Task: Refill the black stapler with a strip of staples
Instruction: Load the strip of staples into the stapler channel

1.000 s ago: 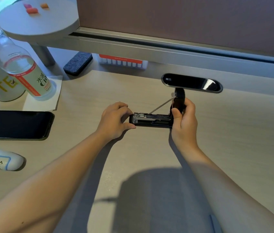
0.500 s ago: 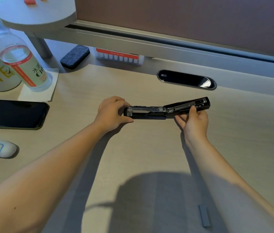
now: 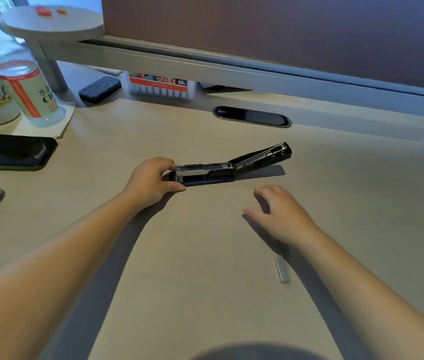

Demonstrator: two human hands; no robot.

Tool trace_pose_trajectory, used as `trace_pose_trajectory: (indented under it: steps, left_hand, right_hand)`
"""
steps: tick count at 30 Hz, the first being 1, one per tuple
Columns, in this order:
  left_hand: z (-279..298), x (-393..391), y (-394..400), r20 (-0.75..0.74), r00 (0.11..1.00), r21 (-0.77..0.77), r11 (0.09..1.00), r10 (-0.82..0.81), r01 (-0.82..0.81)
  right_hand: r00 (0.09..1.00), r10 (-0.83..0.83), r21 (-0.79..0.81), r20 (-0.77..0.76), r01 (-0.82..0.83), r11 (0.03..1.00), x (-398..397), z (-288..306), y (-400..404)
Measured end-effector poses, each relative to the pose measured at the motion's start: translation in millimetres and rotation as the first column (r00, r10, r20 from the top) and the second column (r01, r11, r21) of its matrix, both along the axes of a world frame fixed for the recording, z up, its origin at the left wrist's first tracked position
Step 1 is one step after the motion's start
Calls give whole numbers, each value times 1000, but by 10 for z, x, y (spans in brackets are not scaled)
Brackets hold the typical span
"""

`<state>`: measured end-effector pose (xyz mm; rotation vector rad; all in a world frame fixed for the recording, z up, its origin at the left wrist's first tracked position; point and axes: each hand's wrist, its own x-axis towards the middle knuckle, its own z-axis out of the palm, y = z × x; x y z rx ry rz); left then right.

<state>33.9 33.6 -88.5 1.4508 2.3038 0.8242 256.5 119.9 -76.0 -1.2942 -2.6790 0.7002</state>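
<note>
Closest to the camera, a short strip of staples (image 3: 281, 269) lies flat on the pale wood counter (image 3: 192, 255), just beside the right forearm and not touching the stapler at all. A bit further out, the right hand (image 3: 279, 213) hovers low over the counter with its fingers (image 3: 262, 191) loosely spread and curled, holding nothing, with a clear gap between it and the stapler.

Then the black stapler (image 3: 231, 166) sits on the counter, flipped wide open: base flat, top arm hinged back and angled up to the right, so the metal staple channel faces up. Looks empty to me, but it's shiny and small, so I can't say for sure. The left hand (image 3: 153, 179) pinches the left end of the base, thumb on the near side, fingers (image 3: 165, 162) wrapped over the far side.

Further left there's a dark phone (image 3: 10, 152) lying face up, and behind it a clear water bottle (image 3: 27, 92) standing on a paper napkin (image 3: 49, 126). Far back: a dark felt eraser (image 3: 100, 89), a box of pens (image 3: 161, 85) with a red label, and a black oval grommet (image 3: 252, 116) set into the counter.
</note>
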Motion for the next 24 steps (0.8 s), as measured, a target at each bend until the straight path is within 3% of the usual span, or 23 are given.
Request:
trace_pose_trajectory:
  steps: [3,8,15,20,24]
  left_hand:
    - [-65,149,-171,-17,1000,24,1000,-1,1]
    - [-113,466,-515,-10,999,81,996,49,-48]
    - [-83,780,-823,2,998,56,997,59,-59]
    - [-66,853,-909,19,998,61,996,68,-69]
    - [-61,867,-977,26,998,45,998,53,-54]
  right_hand:
    - [996,57,85,72,-63,994,220,-31,-238]
    - [1000,16,181,-2,-15,983,575,-152,-686]
    - [962,-193,213,-195,234,949,785,-277,-939]
    - [954,-159,248,-255,224,943,776,-315,-928]
    - [949,-6,269,-314,95,958,760,-268,-992]
